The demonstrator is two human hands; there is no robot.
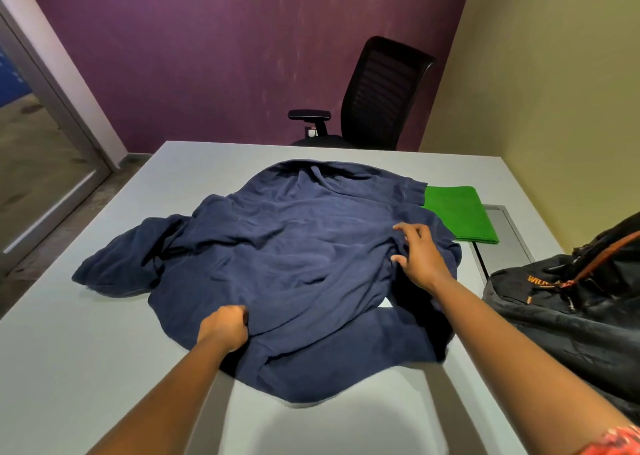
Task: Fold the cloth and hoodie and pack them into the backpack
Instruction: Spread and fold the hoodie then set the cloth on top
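While the hoodie [294, 264] lies spread and rumpled over the middle of the table [69, 368], we see the left hand [225, 328] with its grip bunched tight on the cloth near the front edge. The right hand [420, 257] rests on the hoodie's right side, fingers loosely spread. The folded green cloth [457, 214] lies toward the far right corner; the backpack [571, 312] sits at the right edge.

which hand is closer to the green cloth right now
Right. The right hand rests on the navy hoodie just short of the folded green cloth; the left hand grips the hoodie's near edge, far across from it.
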